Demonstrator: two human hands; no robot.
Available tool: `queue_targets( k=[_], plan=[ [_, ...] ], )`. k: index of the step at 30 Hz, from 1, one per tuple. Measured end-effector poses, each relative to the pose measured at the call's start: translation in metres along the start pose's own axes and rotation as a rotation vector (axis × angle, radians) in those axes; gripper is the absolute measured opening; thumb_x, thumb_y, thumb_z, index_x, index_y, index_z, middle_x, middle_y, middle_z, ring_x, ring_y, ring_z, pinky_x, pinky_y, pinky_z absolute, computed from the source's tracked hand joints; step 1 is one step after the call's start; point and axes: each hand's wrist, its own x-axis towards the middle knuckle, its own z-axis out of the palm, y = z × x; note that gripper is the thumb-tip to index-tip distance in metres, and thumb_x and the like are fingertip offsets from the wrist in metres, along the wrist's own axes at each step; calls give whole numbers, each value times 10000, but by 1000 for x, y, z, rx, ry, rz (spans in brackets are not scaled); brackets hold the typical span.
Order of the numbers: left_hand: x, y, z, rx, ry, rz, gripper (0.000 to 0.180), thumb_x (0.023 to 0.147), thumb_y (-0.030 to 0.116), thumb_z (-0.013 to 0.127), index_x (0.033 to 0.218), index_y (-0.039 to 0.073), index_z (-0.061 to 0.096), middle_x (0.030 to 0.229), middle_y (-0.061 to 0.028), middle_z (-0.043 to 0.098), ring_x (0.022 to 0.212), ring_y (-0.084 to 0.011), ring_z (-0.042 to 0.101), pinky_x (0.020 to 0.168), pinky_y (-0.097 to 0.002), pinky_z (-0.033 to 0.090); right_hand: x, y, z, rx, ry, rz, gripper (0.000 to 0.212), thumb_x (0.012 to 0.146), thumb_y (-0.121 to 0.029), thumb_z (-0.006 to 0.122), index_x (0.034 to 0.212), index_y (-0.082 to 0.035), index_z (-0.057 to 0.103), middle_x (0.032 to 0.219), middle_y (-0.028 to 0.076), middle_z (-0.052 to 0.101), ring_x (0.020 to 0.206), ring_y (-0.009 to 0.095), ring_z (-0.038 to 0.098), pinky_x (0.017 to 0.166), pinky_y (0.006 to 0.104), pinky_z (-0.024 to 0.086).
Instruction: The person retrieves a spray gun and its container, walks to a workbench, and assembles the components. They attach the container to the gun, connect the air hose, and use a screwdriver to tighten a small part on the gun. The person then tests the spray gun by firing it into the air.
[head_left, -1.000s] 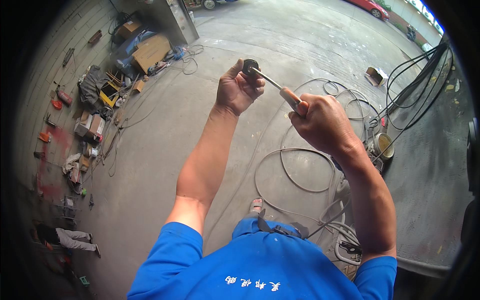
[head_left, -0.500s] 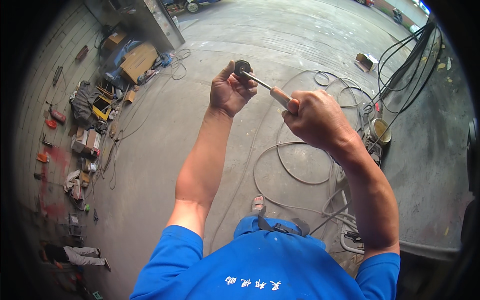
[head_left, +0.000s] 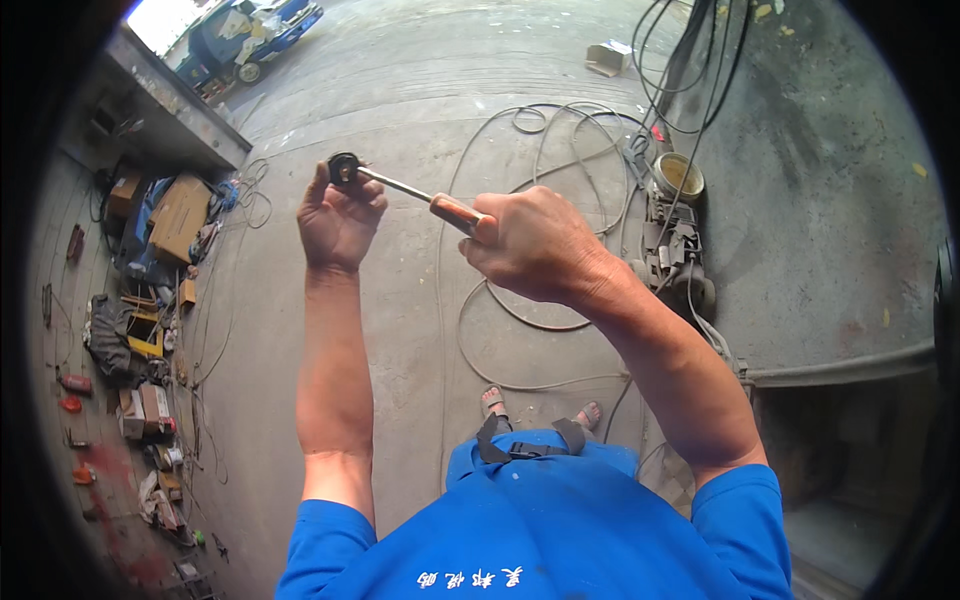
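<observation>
My left hand [head_left: 340, 222] pinches a small round black part [head_left: 343, 166] between thumb and fingers, with a hole at its middle. My right hand [head_left: 532, 243] is wrapped round the orange-brown handle of a screwdriver [head_left: 398, 187]. The screwdriver's metal shaft reaches left to the black part, and its tip meets the part near the rim or centre; exactly where is too small to tell. Both arms are stretched out in front of me above the concrete floor.
Looped hoses [head_left: 520, 385] lie on the floor ahead and to the right. A machine [head_left: 672, 240] with a bucket [head_left: 679, 176] on it stands beside a large grey slab [head_left: 820, 230]. Boxes [head_left: 180, 217] and clutter line the left wall. A blue vehicle [head_left: 240, 45] is at the far left.
The view has swung to the right, so both hands and the floor things sit further left. The screwdriver stays against the black part; both grips look the same.
</observation>
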Motion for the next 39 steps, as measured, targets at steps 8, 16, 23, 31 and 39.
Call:
queue_targets(
  k=[8, 16, 23, 31, 39],
  plan=[
    [-14, -154, -3, 227, 8, -292, 386, 1035, 364, 516, 1165, 6, 579, 1012, -167, 667, 1016, -339, 647, 964, -458, 483, -149, 93, 38, 652, 505, 400, 301, 852, -233, 776, 1083, -59, 692, 871, 73, 697, 707, 166, 651, 651, 330, 513],
    [-79, -426, 73, 740, -213, -503, 384, 1049, 381, 530, 1187, 24, 513, 981, -54, 619, 798, -106, 586, 709, -271, 469, -265, 127, -11, 1158, 1080, 359, 375, 923, -103, 739, 1247, 20, 596, 1030, 70, 686, 804, 108, 663, 703, 242, 534],
    [-78, -501, 161, 775, -158, -841, 400, 1068, 388, 479, 1228, 25, 530, 941, -73, 610, 557, -84, 522, 420, -237, 374, -353, 162, -26, 902, 1175, 360, 410, 1011, -339, 635, 1240, -5, 576, 1011, 37, 668, 809, 84, 582, 761, 251, 467],
    [-61, -533, 181, 950, -559, -817, 355, 1082, 364, 439, 1252, 77, 560, 1068, -29, 573, 981, -128, 574, 793, -317, 501, -395, 147, -47, 647, 1456, 427, 179, 1035, -190, 590, 1098, -25, 567, 809, 38, 623, 699, 114, 605, 657, 296, 512],
    [31, -555, 298, 74, -565, -1228, 630, 1056, 542, 357, 1257, -14, 573, 779, -81, 544, 677, -191, 507, 701, -362, 478, -383, 117, -55, 506, 1391, 743, 252, 990, -244, 658, 937, -3, 614, 745, 154, 624, 701, 252, 628, 652, 406, 471]
  ],
)
